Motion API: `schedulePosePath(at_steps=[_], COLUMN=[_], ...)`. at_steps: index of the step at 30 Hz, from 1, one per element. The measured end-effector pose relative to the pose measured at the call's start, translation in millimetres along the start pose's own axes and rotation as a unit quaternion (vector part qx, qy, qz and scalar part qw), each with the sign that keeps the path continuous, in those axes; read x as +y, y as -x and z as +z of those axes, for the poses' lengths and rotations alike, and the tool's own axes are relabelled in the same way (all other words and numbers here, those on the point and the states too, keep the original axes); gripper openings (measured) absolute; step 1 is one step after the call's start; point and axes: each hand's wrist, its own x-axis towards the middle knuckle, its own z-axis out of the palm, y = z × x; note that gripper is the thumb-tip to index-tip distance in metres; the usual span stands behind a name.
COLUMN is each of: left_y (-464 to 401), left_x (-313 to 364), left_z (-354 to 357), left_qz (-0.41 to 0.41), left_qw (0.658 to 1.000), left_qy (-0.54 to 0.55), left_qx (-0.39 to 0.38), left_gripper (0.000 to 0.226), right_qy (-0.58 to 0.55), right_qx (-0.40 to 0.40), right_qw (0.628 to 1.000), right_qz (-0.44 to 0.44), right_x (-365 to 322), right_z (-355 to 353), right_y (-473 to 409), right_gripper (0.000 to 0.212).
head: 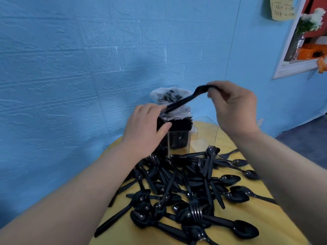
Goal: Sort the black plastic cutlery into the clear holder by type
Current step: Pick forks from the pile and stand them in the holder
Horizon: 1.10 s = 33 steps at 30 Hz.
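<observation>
The right hand (233,106) pinches one piece of black cutlery (184,99) by its upper end, fingers curled around it; which type it is cannot be told, since the working end is hidden in the fingers. Its long axis runs slanted, from the hand down and to the left, and its free lower end hangs just above the clear holder (178,137), at the holder's near-left compartment; that compartment is already packed with upright black pieces; the coming move, as I judge it, turns on bringing the piece closer to upright and sliding it down among them.

The left hand (148,128) rests against the holder's left side, thumb laid across its front face and fingers over the top edge, steadying it; it is the nearer hand to the holder, while the right hand stands above and to the right of it.

Right of the holder's filled part, a clear wall rises with nothing visible inside, so there is open room on that side; behind the holder sits a plastic bag (169,96) with more black pieces; in front of the holder the loose pile of spoons, forks and knives (185,188) spreads over the yellow tabletop (265,218), reaching nearly to the holder's base; much remains unsorted.
</observation>
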Motion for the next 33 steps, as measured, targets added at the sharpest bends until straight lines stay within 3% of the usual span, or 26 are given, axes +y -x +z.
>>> schedulePosePath(at_steps=[2,4,12,17,20,23,25,29,33], left_y=[-3.4,-2.7,1.8,8.1,25.3,59.5,88.8,132.4,137.3], left_x=[-10.3,-17.3,-30.1,-35.4,-50.2,-75.8,-93.7,-115.9,-128.8], left_z=[6.5,15.0,38.3,37.0,27.7,19.3,17.9,23.2,31.1], left_qz=[-0.002,-0.008,0.005,0.006,-0.024,-0.107,-0.177,-0.275,-0.311], left_qw=[0.999,0.995,0.992,0.994,0.997,0.994,0.984,0.96,0.946], left_qy=[-0.049,-0.089,-0.106,-0.086,-0.06,-0.026,-0.012,0.009,0.057], left_qx=[-0.006,-0.045,-0.075,-0.067,-0.039,-0.007,-0.007,-0.057,-0.064], left_gripper=[0.057,0.06,0.061,0.064,0.059,0.051,0.044,0.041,0.045], right_qy=[0.098,0.164,0.298,0.33,0.278,0.189,0.151,0.122,0.12], right_qx=[-0.002,-0.045,-0.289,-0.448,-0.414,-0.273,-0.22,-0.316,-0.418], right_qw=[0.991,0.979,0.902,0.829,0.862,0.932,0.952,0.932,0.891], right_qz=[-0.087,-0.115,-0.116,-0.058,-0.093,-0.145,-0.15,-0.132,-0.126], right_x=[8.4,19.5,56.9,61.3,59.6,47.0,33.9,20.7,10.9], right_z=[4.6,17.2,71.7,82.8,79.0,71.5,70.5,95.6,138.9], right_y=[-18.0,-26.3,-25.7,-13.5,-7.9,12.3,36.6,82.9,106.0], right_gripper=[0.019,0.02,0.028,0.051,0.066,0.049,0.037,0.026,0.033])
